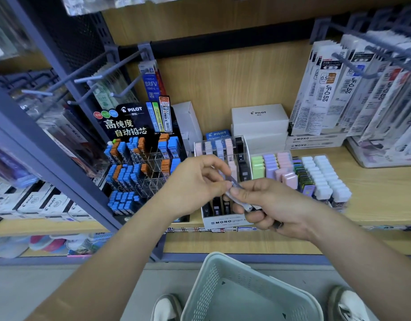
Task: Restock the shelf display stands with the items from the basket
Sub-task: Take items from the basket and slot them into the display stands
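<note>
Both hands meet in front of the shelf over a slim pale lead case (237,193). My left hand (195,184) pinches its upper end with thumb and fingers. My right hand (267,207) grips its lower end, and something dark shows under its fingers. Behind them stands a clear display stand (244,144) with pastel and black lead cases, above a white MONO graph box (225,222). To the left is a black Pilot stand (139,158) with blue and orange lead cases. The pale green basket (237,290) sits on the floor below, and what it holds cannot be seen.
Rows of pastel and white lead cases (315,177) fill the wooden shelf (373,193) to the right. White Pilot boxes (260,123) stack behind them. Refill packs (339,89) hang on hooks at right; bare grey hooks (95,77) jut out at left. My shoes flank the basket.
</note>
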### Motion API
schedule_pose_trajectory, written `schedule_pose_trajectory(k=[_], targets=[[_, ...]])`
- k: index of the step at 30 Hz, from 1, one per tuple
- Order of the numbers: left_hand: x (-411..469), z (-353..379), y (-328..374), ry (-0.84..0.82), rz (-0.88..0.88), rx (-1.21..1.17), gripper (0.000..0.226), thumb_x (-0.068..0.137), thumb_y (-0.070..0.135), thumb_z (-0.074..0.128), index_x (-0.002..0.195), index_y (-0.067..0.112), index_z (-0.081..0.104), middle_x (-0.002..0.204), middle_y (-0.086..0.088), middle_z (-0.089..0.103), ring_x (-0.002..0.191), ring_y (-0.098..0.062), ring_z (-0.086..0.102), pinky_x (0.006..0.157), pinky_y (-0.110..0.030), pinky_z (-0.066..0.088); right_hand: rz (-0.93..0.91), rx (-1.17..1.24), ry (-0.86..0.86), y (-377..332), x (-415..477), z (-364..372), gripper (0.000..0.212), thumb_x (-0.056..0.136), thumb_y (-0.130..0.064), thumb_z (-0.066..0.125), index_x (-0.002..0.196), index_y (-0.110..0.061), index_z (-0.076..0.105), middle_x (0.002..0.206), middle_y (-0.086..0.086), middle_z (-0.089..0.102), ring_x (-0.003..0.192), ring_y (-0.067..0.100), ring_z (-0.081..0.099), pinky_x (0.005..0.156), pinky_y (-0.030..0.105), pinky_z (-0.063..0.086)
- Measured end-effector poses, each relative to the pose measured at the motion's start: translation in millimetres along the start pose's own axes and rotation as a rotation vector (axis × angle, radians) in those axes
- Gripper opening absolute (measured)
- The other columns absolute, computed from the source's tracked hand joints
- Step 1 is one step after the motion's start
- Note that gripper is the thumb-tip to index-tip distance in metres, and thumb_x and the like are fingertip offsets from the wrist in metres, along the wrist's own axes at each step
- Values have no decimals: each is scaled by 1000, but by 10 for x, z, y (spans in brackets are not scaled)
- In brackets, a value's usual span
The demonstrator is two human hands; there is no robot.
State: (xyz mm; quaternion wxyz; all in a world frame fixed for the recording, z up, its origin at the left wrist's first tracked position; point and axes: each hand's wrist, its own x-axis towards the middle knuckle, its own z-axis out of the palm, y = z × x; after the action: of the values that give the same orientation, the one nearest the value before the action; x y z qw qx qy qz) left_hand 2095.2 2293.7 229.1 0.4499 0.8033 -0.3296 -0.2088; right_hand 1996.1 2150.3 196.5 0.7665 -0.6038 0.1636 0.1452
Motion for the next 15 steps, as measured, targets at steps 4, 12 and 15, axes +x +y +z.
schedule_pose_trajectory(k=[4, 12, 15], targets=[[-17, 5, 2, -26, 44, 28, 10, 81, 17, 74, 91, 16, 75, 78, 1, 71, 65, -3, 60, 62, -15, 48, -54, -162, -44, -7, -16, -15, 17, 95, -21, 58, 79, -16, 60, 66, 3, 52, 43, 6, 26, 37, 15, 18], [32, -116, 26, 277, -39, -377, 6, 83, 11, 68, 88, 11, 72, 73, -8, 73, 71, -19, 69, 71, -28, 59, -71, 44, 169, -153, -125, -230, 13, 96, -8, 54, 85, -13, 58, 59, 0, 45, 43, 7, 34, 33, 13, 17], [23, 18, 69, 239, -101, -570, 7, 81, 9, 68, 87, 8, 71, 77, -13, 73, 71, -20, 70, 68, -26, 58, -172, 312, 239, -196, -123, -243, 18, 87, -15, 66, 72, -17, 56, 60, -3, 36, 47, 6, 25, 33, 12, 15]])
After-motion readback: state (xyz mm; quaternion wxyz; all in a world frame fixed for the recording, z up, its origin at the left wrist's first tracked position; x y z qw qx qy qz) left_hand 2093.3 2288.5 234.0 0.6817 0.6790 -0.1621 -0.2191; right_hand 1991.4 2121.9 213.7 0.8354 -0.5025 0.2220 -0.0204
